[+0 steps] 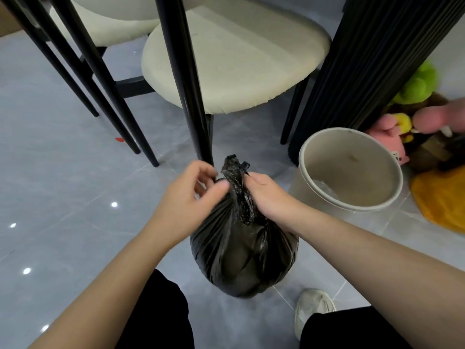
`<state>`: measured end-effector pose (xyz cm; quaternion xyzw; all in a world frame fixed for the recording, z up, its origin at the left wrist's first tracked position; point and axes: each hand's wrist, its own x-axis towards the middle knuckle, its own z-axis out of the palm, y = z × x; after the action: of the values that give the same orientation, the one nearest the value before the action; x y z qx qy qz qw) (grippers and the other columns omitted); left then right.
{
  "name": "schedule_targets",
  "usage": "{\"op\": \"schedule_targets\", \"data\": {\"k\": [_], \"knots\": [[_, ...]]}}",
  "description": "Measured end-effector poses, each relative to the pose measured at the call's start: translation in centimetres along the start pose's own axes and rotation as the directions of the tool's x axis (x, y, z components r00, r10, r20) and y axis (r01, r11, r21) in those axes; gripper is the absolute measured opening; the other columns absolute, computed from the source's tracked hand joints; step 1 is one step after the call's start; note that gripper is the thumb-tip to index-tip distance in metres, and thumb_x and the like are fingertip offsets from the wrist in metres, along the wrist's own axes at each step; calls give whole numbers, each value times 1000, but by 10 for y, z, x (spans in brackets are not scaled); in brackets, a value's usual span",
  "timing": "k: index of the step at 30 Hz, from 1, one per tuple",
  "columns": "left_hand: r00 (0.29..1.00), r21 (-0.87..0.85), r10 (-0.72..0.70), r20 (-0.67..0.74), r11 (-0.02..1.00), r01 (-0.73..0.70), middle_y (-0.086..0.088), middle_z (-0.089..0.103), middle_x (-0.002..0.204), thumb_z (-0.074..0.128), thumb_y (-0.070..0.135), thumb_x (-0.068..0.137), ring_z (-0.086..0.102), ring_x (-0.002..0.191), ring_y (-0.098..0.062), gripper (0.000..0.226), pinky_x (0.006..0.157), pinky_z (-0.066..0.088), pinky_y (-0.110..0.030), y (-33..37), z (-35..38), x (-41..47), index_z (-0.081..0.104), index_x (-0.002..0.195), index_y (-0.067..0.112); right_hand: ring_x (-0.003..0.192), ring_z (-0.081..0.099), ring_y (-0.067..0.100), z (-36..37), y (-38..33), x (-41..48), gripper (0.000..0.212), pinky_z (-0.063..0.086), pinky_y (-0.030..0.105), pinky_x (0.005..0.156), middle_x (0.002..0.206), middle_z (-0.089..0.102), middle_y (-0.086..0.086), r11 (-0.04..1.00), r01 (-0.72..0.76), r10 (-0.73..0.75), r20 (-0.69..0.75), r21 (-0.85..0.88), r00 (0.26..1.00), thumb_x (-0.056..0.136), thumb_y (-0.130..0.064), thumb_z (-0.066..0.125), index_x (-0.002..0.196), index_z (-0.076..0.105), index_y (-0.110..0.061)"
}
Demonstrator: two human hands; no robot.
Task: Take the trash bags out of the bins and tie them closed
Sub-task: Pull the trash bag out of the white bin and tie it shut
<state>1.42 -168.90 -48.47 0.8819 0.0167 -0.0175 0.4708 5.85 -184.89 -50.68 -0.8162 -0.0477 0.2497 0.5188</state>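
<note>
Even, soft indoor light. Small white glints of overhead lamps dot the glossy grey floor (50, 187) at near left. The left hand (193, 197) is motion-blurred at the fingers. Chair legs (186, 79) bow outward with wide-angle distortion; the far-right plush toys (417, 89) look soft.

No readable text in view.

Neither the black trash bag (241, 248), the beige bin (349, 170), the chair seats nor the soft toys at the right edge show any legible word, brand, number or sign; a small dark mark on a pink toy is too small to read.
</note>
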Motion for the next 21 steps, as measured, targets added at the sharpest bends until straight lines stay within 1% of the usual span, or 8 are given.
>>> {"op": "schedule_targets", "data": {"k": [3,4,7,9,12,15,17,21], "knots": [[968,153,-113,225,985,79,10,59,85,63,69,58,57,71,-2,66,67,48,-24,-4,13,-20,44,112,37,92,63,19,0,-1,-2,39,47,33,87,93,69,3,1000,2,-2,-20,10,1000,99,-36,36,83,63,-14],[969,193,-117,217,978,74,9,60,81,66,64,61,58,70,-4,60,66,49,-28,-7,20,-20,46,110,36,86,61,16,0,-1,-2,38,46,31,80,86,67,0,1000,9,-9,-24,2,1000,100,-33,35,77,60,-17],[997,167,-72,18,984,68,-2,61,63,63,27,83,58,63,-22,12,63,47,-35,-7,30,-9,56,81,17,78,57,12,2,-2,-4,36,43,26,72,77,61,-3,1000,5,-5,-13,-8,1000,100,-34,38,74,57,-18],[995,95,-98,-30,990,100,-11,60,56,55,16,88,58,54,-24,16,60,47,-34,-6,27,-1,59,76,7,80,59,11,-1,-2,-5,34,44,26,75,82,64,-2,1000,-6,5,28,5,1000,100,-34,38,79,60,-17],[994,69,-107,-8,992,108,-1,55,42,53,14,91,55,41,-15,23,52,45,-25,-1,17,5,58,69,9,72,50,10,-9,-3,-10,33,39,26,70,72,52,-7,997,25,-17,103,-78,995,97,-30,37,66,46,-22],[995,68,-73,67,995,69,4,54,43,53,11,89,56,44,-16,19,52,47,-28,3,11,13,61,71,10,86,58,6,-13,-1,-13,19,45,26,79,86,60,-11,976,77,-21,263,-205,965,87,-47,48,82,56,-30],[989,93,-38,143,995,24,3,56,50,56,11,88,57,51,-19,18,58,50,-33,5,7,20,62,71,9,96,60,3,-13,3,-12,25,49,24,88,98,65,-14,943,145,-38,339,-298,940,79,-59,57,95,58,-40],[952,31,-30,305,999,22,5,58,52,58,12,90,53,49,-13,18,50,44,-19,6,1,29,60,74,3,74,61,15,-7,11,-8,52,52,34,71,74,64,-2,808,208,-105,212,-551,971,78,-72,41,76,59,-23]]}}
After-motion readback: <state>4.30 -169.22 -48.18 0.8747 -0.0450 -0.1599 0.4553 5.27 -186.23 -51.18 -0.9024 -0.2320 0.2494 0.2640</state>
